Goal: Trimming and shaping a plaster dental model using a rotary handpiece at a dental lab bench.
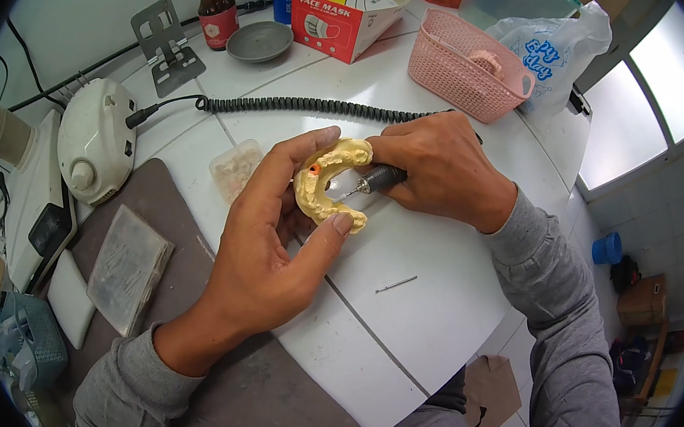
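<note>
A pale yellow, horseshoe-shaped dental cast (304,191) with an orange-red spot on its upper left part is pinched between the thumb and fingers of my left hand (265,229). My right hand (440,167) grips a dark rotary handpiece (384,179), its fingers touching or very near the cast's upper right end. The handpiece's thin metal bit points into the open middle of the horseshoe. Whether the bit touches the cast, I cannot tell. A loose slim metal bur (396,284) lies on the white table below my hands.
A black coiled cord (306,102) runs from a white control unit (95,142) toward my right hand. Behind stand a bottle (217,15), a grey dish (260,42), a red mask box (344,20) and a pink basket (459,62). A clear case (129,267) rests on a brown mat (277,393).
</note>
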The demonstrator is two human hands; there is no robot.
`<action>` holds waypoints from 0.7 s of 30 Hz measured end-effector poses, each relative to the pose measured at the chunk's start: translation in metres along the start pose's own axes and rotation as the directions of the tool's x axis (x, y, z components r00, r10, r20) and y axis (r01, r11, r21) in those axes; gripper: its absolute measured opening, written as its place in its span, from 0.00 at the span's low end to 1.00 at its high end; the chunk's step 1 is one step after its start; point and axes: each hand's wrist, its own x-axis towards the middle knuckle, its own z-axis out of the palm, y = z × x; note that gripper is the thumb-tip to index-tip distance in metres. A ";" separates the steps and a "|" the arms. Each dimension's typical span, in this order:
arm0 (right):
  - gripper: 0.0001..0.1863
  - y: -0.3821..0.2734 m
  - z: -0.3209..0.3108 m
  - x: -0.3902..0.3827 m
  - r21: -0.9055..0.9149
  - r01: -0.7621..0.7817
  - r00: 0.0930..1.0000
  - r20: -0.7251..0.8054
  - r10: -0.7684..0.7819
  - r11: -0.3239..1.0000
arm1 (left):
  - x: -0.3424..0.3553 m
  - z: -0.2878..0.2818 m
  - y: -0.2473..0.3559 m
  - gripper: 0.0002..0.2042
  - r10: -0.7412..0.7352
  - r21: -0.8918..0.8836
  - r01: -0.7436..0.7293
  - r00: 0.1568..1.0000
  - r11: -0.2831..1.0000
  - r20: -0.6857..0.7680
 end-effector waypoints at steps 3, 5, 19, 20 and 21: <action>0.09 0.000 -0.001 0.000 0.001 0.005 1.000 -0.008 -0.005 1.000 | 0.000 0.000 -0.001 0.34 0.016 -0.001 -0.016 1.000 1.000 -0.006; 0.09 0.000 -0.001 0.000 -0.002 0.001 1.000 0.001 -0.001 1.000 | 0.000 0.000 -0.001 0.34 0.003 -0.009 -0.003 1.000 1.000 -0.012; 0.07 0.002 0.000 -0.001 0.042 -0.018 1.000 0.001 0.018 0.999 | 0.001 0.002 0.000 0.32 0.025 -0.025 -0.026 0.998 0.999 -0.063; 0.07 0.002 0.000 -0.001 0.042 -0.016 1.000 -0.003 0.016 0.999 | 0.001 0.002 -0.001 0.32 0.034 -0.022 -0.036 0.997 0.999 -0.068; 0.07 0.002 0.000 -0.001 0.050 -0.020 1.000 0.005 0.019 0.999 | 0.001 0.001 -0.001 0.32 0.037 -0.017 -0.038 0.997 0.999 -0.068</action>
